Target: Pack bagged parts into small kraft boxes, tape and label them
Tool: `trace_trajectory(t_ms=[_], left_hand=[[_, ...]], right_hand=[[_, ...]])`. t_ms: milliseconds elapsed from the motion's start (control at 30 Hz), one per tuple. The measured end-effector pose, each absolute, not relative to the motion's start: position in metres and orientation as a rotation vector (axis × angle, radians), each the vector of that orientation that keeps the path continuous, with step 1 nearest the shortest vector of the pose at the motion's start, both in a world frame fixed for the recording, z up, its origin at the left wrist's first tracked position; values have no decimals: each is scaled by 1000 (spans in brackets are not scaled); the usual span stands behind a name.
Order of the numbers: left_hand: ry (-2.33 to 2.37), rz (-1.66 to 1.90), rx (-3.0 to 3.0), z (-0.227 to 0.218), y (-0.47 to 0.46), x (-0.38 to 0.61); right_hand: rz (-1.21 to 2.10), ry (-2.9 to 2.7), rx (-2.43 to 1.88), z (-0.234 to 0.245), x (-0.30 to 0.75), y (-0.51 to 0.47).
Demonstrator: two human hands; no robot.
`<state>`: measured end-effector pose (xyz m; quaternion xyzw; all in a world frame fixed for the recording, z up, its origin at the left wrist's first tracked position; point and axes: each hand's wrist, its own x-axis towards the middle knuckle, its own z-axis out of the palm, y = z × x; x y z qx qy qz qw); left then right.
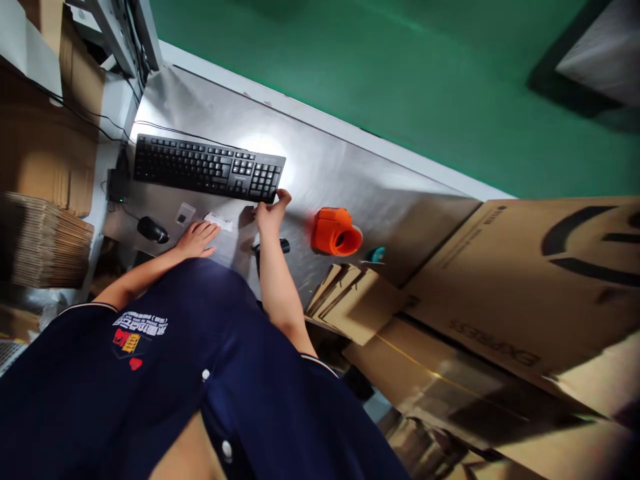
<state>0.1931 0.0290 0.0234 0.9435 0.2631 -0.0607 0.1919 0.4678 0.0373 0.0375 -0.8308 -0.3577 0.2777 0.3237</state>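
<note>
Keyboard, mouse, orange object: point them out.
Keyboard (207,168): head view, on the keys near its middle.
Mouse (153,230): head view, on its black top.
Orange object (327,231): head view, on its body.

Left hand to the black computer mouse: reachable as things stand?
Looks like yes. The black computer mouse lies just to the left of the left hand, with nothing visible blocking the gap; the fingers reach a white label on the other side.

Black object (285,245) partly hidden behind the right forearm (280,287)
</note>
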Motion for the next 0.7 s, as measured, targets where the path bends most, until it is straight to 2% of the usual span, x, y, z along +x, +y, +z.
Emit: trace_trajectory(t_ms=[100,433,700], left_hand=[[742,-168,2651,23,29,193],[757,-162,2628,24,28,194],[757,-203,2612,35,29,196]], right_hand=[[733,-876,-2210,40,475,35],[722,-1295,-2284,66,463,47],[738,-1357,-2276,62,456,63]])
